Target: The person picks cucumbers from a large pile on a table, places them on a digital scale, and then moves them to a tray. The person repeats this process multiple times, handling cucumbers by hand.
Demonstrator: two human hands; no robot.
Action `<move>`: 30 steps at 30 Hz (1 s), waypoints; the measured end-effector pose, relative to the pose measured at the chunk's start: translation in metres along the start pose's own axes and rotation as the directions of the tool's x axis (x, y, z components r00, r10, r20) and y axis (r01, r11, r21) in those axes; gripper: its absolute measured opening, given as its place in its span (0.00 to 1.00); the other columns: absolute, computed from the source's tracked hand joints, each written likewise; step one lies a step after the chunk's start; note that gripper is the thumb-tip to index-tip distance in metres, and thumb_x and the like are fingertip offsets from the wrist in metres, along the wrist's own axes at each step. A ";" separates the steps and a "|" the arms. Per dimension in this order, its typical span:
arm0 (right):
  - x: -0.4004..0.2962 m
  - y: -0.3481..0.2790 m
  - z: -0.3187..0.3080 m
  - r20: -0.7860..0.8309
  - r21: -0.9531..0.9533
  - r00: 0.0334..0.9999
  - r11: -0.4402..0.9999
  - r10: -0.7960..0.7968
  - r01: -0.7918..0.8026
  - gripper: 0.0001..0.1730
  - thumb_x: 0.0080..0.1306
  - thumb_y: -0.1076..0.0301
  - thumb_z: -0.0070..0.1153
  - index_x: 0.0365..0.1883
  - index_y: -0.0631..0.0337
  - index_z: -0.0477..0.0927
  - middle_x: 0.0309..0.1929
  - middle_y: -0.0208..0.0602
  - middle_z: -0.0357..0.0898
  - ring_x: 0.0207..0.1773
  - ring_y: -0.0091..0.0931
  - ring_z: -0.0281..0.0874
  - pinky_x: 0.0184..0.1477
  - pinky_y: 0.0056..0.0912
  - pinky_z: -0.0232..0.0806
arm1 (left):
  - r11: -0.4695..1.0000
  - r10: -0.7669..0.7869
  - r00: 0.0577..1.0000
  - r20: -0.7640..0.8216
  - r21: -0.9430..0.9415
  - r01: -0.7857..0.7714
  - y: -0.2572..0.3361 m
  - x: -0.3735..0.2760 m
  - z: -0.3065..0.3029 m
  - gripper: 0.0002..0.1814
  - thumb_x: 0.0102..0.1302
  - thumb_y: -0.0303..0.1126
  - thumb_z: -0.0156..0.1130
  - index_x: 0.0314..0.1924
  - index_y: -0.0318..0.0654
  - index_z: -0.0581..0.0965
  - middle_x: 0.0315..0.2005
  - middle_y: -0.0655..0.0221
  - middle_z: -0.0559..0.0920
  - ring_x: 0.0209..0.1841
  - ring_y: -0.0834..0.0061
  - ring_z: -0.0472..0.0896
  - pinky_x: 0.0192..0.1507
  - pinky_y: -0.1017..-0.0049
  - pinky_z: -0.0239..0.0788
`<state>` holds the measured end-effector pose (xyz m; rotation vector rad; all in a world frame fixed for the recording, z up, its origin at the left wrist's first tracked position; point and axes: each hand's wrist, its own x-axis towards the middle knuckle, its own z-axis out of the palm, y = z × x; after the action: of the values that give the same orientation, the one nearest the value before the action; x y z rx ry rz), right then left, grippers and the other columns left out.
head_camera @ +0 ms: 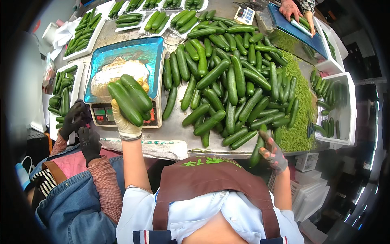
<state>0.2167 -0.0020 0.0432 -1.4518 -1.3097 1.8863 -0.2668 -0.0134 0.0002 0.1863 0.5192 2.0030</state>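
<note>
My left hand (pixel 123 122), in a pale rubber glove, grips a small bunch of green cucumbers (pixel 131 99) in front of a digital weighing scale (pixel 102 117). The scale's blue tray (pixel 105 55) carries brownish stains and a bright glare; the held bunch hides part of it. At the table's front edge, my right hand (pixel 275 154) wears a patterned grey and pink glove. Its fingers are around a single cucumber (pixel 257 151) that hangs partly past the edge. Between my hands lies a large loose heap of cucumbers (pixel 234 82).
Left of me, a co-worker's dark-gloved hands (pixel 88 143) are near a white tray of green vegetables (pixel 76 88). Packed trays (pixel 129 22) line the back. Cut green pieces (pixel 297 128) and a white foam box (pixel 350 106) stand right. Another person's hands (pixel 291 10) work at a blue-topped machine (pixel 283 21).
</note>
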 end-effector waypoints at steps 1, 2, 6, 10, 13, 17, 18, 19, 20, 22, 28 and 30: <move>0.017 -0.015 0.012 0.089 -0.034 0.993 0.996 -0.078 0.081 0.39 0.61 0.69 0.56 0.68 0.62 0.54 0.57 0.39 0.70 0.52 0.23 0.70 0.55 0.23 0.63 | 0.997 -0.070 0.994 0.088 0.038 0.067 -0.001 0.001 0.019 0.40 0.60 0.53 0.62 0.66 0.41 0.60 0.58 0.54 0.70 0.57 0.56 0.72 0.56 0.51 0.67; 0.035 -0.030 0.024 0.179 -0.052 0.972 0.985 -0.155 0.167 0.42 0.61 0.67 0.58 0.70 0.61 0.51 0.57 0.40 0.71 0.53 0.24 0.71 0.56 0.25 0.63 | 0.993 -0.097 0.988 0.117 0.073 0.089 -0.001 0.004 0.024 0.41 0.59 0.53 0.62 0.66 0.40 0.60 0.58 0.53 0.70 0.57 0.56 0.72 0.56 0.53 0.68; 0.121 -0.120 0.117 0.548 -0.224 0.835 0.953 -0.050 0.204 0.54 0.53 0.63 0.61 0.73 0.57 0.43 0.70 0.44 0.52 0.69 0.33 0.54 0.64 0.32 0.54 | 0.984 -0.116 0.987 0.110 0.144 0.100 0.010 0.010 0.039 0.42 0.57 0.54 0.63 0.63 0.34 0.61 0.53 0.47 0.72 0.54 0.53 0.74 0.57 0.58 0.69; 0.216 -0.142 0.175 0.703 -0.127 0.711 0.985 0.004 0.120 0.38 0.57 0.55 0.62 0.60 0.62 0.61 0.45 0.37 0.75 0.45 0.23 0.74 0.46 0.27 0.68 | 0.962 -0.275 0.958 0.087 0.033 0.273 0.027 0.024 0.049 0.40 0.55 0.44 0.67 0.63 0.34 0.62 0.52 0.50 0.73 0.54 0.51 0.74 0.60 0.54 0.65; 0.231 -0.174 0.241 0.687 -0.095 0.726 0.985 -0.038 0.141 0.25 0.57 0.55 0.63 0.47 0.62 0.73 0.29 0.26 0.76 0.29 0.17 0.71 0.33 0.20 0.65 | 0.951 -0.302 0.953 0.004 0.069 0.301 0.048 0.042 0.033 0.29 0.60 0.36 0.64 0.59 0.37 0.66 0.50 0.57 0.75 0.52 0.63 0.76 0.56 0.62 0.70; 0.257 -0.177 0.299 0.523 -0.264 0.853 0.950 -0.003 0.166 0.26 0.60 0.59 0.60 0.54 0.62 0.70 0.35 0.30 0.76 0.29 0.19 0.70 0.30 0.23 0.67 | 0.864 -0.387 0.916 -0.106 0.306 0.401 0.079 0.081 0.016 0.22 0.61 0.35 0.63 0.54 0.38 0.72 0.43 0.64 0.79 0.44 0.70 0.80 0.47 0.69 0.74; 0.268 -0.173 0.304 0.514 -0.296 0.858 0.937 -0.007 0.185 0.29 0.60 0.62 0.60 0.57 0.64 0.67 0.36 0.31 0.76 0.30 0.20 0.71 0.32 0.25 0.69 | 0.813 -0.378 0.916 -0.134 0.425 0.398 0.085 0.088 0.020 0.22 0.61 0.35 0.64 0.54 0.39 0.72 0.43 0.64 0.80 0.43 0.71 0.80 0.46 0.70 0.74; 0.279 -0.164 0.307 0.505 -0.331 0.863 0.922 -0.007 0.201 0.32 0.60 0.64 0.59 0.60 0.65 0.64 0.36 0.32 0.75 0.30 0.21 0.71 0.34 0.28 0.72 | 0.748 -0.368 0.915 -0.165 0.533 0.396 0.089 0.093 0.024 0.22 0.60 0.35 0.65 0.53 0.39 0.73 0.43 0.64 0.80 0.43 0.72 0.80 0.45 0.72 0.74; 0.287 -0.158 0.308 0.507 -0.325 0.862 0.924 -0.010 0.202 0.32 0.61 0.65 0.59 0.61 0.66 0.62 0.36 0.32 0.74 0.31 0.22 0.72 0.36 0.29 0.72 | 0.619 -0.237 0.949 -0.210 0.720 0.314 0.086 0.107 0.011 0.22 0.59 0.36 0.66 0.53 0.39 0.73 0.41 0.66 0.80 0.43 0.75 0.80 0.44 0.74 0.73; 0.295 -0.145 0.308 0.503 -0.314 0.864 0.931 -0.005 0.188 0.34 0.61 0.67 0.58 0.63 0.68 0.59 0.36 0.33 0.73 0.32 0.23 0.73 0.39 0.31 0.74 | 0.296 -0.087 0.994 -0.070 0.951 0.093 0.084 0.126 0.002 0.32 0.56 0.40 0.69 0.57 0.35 0.70 0.46 0.61 0.79 0.47 0.69 0.78 0.50 0.71 0.70; 0.284 -0.145 0.282 0.649 -0.236 0.760 0.938 -0.044 0.255 0.33 0.63 0.63 0.57 0.63 0.67 0.61 0.42 0.33 0.76 0.38 0.22 0.76 0.37 0.26 0.70 | -0.287 -0.004 0.995 0.096 0.953 -0.093 0.097 0.150 -0.006 0.44 0.56 0.44 0.68 0.67 0.35 0.58 0.57 0.52 0.72 0.58 0.65 0.72 0.60 0.72 0.62; 0.260 -0.155 0.266 0.658 -0.267 0.753 0.928 -0.022 0.260 0.30 0.63 0.61 0.57 0.60 0.66 0.65 0.42 0.30 0.77 0.39 0.21 0.75 0.37 0.22 0.68 | -0.364 0.056 0.995 0.081 0.930 -0.055 0.094 0.127 -0.001 0.42 0.59 0.47 0.64 0.68 0.41 0.58 0.58 0.54 0.72 0.59 0.65 0.72 0.60 0.72 0.61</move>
<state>-0.1523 0.1613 0.0463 -0.7830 -2.0933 2.2252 -0.4032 0.0610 0.0291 1.3332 2.2666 0.8927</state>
